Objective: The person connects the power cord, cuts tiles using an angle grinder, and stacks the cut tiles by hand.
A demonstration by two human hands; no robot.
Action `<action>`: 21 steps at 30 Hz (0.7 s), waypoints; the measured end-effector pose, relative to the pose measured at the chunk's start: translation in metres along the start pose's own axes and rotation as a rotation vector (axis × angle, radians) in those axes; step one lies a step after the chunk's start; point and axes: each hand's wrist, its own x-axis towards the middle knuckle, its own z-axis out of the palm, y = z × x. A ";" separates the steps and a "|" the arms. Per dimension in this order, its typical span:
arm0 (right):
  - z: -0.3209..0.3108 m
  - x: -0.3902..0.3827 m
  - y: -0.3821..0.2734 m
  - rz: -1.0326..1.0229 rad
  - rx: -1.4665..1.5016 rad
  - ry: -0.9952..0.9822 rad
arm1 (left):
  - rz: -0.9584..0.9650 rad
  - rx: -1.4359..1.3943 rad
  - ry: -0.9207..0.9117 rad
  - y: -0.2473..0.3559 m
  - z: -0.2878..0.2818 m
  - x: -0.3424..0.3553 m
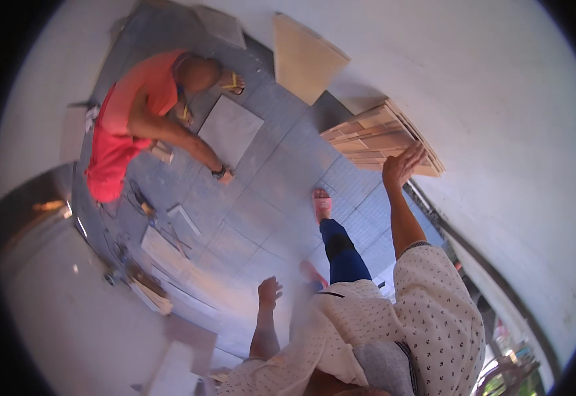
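Note:
My right hand (pixel 403 165) reaches out to a stack of wood-patterned tiles (pixel 370 135) that leans against the white wall. Its fingers are stretched out and lie against the near upper edge of the stack. Low over the floor, close to my body, hangs my left hand (pixel 270 292), empty, its fingers loosely bent. Across the room a co-worker in red bends down, one hand (pixel 227 175) at the floor by the corner of a square grey tile (pixel 230 130).
A beige panel (pixel 307 58) and a grey one (pixel 222 25) lean on the far wall. Cables and tools (pixel 141 203) lie on the floor at left, near a long pale board (pixel 175 261). Grey tiles (pixel 271 211) cover the floor around my feet.

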 end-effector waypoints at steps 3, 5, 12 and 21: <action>-0.008 -0.014 0.014 -0.100 -0.390 -0.160 | 0.058 -0.018 -0.035 0.004 0.046 -0.010; -0.018 -0.022 0.032 -0.098 -0.446 -0.287 | 0.080 -0.085 -0.065 0.008 0.068 -0.024; -0.029 -0.014 0.059 -0.657 -0.090 -0.756 | 0.340 0.327 -0.063 0.007 0.076 -0.044; -0.062 -0.050 -0.023 -0.895 0.054 -0.964 | 0.091 -0.346 0.032 -0.076 0.001 -0.024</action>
